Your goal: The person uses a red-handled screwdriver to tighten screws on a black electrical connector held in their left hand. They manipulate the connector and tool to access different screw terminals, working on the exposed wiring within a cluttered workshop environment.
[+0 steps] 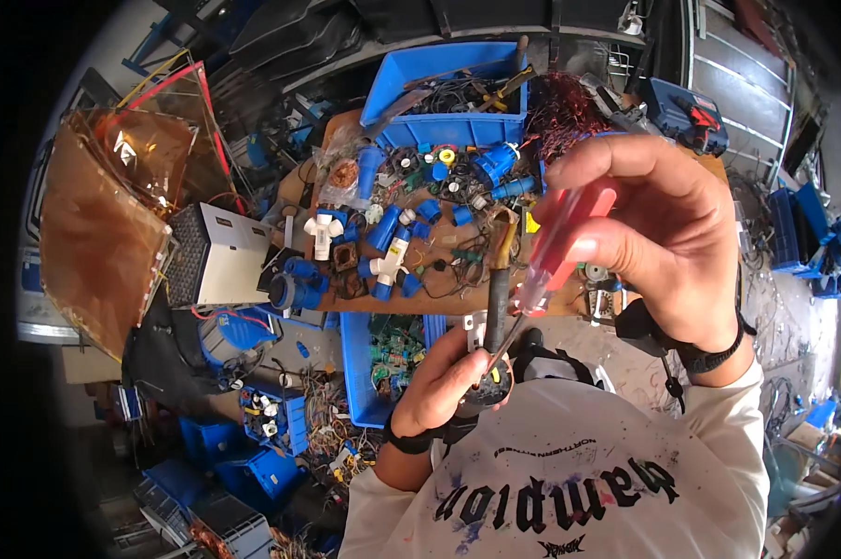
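Observation:
My right hand (674, 219) is raised and closed on the red, partly clear handle of a screwdriver (562, 244). Its shaft slants down to the left, toward a round dark fitting (484, 401) in my closed left hand (436, 387). From that fitting a thick black cable (500, 296) stands up, ending in a brownish-yellow stripped part with a curled tip. Beside the cable a small metal bracket (474, 328) with a hole sticks out above my left fingers. My thumb partly covers the fitting, and exactly where the screwdriver tip touches cannot be made out.
Past my hands, a wooden table (420, 303) carries blue and white plug connectors (390, 261) and loose parts. A blue crate (467, 130) of cables and tools stands at its back. Below the near edge sits a blue bin (360, 373) with green pieces. A white box (225, 256) is at left.

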Demonstrator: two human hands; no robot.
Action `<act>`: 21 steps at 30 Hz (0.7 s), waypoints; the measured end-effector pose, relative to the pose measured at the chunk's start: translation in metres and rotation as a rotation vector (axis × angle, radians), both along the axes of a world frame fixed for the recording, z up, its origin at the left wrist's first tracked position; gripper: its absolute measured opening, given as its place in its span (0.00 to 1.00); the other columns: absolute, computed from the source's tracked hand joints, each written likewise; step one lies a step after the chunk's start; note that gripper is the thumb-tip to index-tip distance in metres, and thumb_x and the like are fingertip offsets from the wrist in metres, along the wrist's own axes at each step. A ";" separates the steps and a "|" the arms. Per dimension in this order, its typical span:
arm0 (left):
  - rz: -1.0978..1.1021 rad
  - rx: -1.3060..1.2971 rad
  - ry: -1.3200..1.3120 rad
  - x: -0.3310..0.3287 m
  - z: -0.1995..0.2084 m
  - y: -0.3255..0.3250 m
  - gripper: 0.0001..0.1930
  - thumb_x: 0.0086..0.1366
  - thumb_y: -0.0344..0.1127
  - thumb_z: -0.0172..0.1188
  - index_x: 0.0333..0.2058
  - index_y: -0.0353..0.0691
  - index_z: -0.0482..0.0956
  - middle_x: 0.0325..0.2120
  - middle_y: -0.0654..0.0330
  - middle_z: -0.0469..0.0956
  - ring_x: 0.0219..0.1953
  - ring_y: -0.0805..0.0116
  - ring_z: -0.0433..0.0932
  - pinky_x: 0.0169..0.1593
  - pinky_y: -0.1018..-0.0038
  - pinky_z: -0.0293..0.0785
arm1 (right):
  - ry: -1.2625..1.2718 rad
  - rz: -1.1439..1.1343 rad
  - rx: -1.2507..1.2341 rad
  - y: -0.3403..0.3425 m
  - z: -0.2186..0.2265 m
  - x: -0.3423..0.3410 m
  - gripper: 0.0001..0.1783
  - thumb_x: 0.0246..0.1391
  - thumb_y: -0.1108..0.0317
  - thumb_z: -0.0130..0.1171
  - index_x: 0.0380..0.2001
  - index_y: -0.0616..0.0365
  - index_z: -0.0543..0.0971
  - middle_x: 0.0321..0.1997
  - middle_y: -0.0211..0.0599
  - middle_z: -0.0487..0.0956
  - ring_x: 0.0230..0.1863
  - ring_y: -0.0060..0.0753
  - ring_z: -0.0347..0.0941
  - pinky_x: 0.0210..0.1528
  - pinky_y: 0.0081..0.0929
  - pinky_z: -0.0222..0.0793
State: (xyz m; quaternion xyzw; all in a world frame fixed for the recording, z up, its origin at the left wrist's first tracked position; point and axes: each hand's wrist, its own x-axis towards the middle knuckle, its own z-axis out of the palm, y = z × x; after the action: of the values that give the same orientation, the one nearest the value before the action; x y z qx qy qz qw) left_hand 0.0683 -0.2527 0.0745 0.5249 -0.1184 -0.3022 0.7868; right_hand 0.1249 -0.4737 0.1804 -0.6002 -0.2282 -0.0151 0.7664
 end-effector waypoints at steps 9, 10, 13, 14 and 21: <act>-0.202 -0.041 0.050 0.044 -0.017 0.055 0.20 0.67 0.51 0.47 0.40 0.37 0.67 0.22 0.48 0.75 0.21 0.66 0.74 0.26 0.74 0.70 | -0.043 0.112 0.070 0.050 -0.004 0.029 0.15 0.55 0.73 0.57 0.45 0.67 0.71 0.38 0.51 0.78 0.40 0.42 0.78 0.44 0.37 0.76; -0.230 -0.046 0.055 0.050 -0.017 0.062 0.20 0.67 0.51 0.47 0.40 0.37 0.67 0.22 0.48 0.75 0.21 0.66 0.74 0.26 0.74 0.70 | -0.026 0.101 0.060 0.057 -0.004 0.032 0.16 0.57 0.72 0.55 0.46 0.67 0.69 0.40 0.50 0.77 0.41 0.42 0.78 0.45 0.37 0.75; -0.191 -0.031 0.028 0.066 -0.005 0.077 0.19 0.68 0.51 0.47 0.41 0.38 0.67 0.22 0.49 0.75 0.21 0.66 0.74 0.26 0.74 0.70 | 0.075 -0.021 0.077 0.080 -0.002 0.031 0.17 0.57 0.71 0.56 0.48 0.65 0.68 0.43 0.44 0.75 0.44 0.34 0.75 0.48 0.31 0.72; -0.181 -0.027 0.022 0.071 -0.003 0.081 0.19 0.68 0.51 0.47 0.41 0.38 0.68 0.22 0.49 0.75 0.21 0.66 0.74 0.26 0.74 0.71 | 0.034 -0.100 0.026 0.087 -0.002 0.032 0.17 0.57 0.71 0.57 0.47 0.64 0.68 0.42 0.43 0.75 0.43 0.32 0.75 0.47 0.30 0.72; -0.297 -0.048 -0.006 0.096 -0.024 0.110 0.20 0.68 0.51 0.47 0.41 0.38 0.68 0.22 0.49 0.75 0.22 0.67 0.74 0.26 0.74 0.71 | 0.047 -0.513 -0.091 0.123 -0.004 0.031 0.20 0.45 0.77 0.68 0.41 0.64 0.72 0.32 0.36 0.77 0.33 0.27 0.77 0.36 0.22 0.74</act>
State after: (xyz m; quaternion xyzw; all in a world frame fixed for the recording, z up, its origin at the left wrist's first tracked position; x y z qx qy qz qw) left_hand 0.1648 -0.1431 0.0502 0.4836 -0.2044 -0.4105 0.7455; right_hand 0.1560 -0.3503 0.1765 -0.6724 -0.0511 -0.1848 0.7149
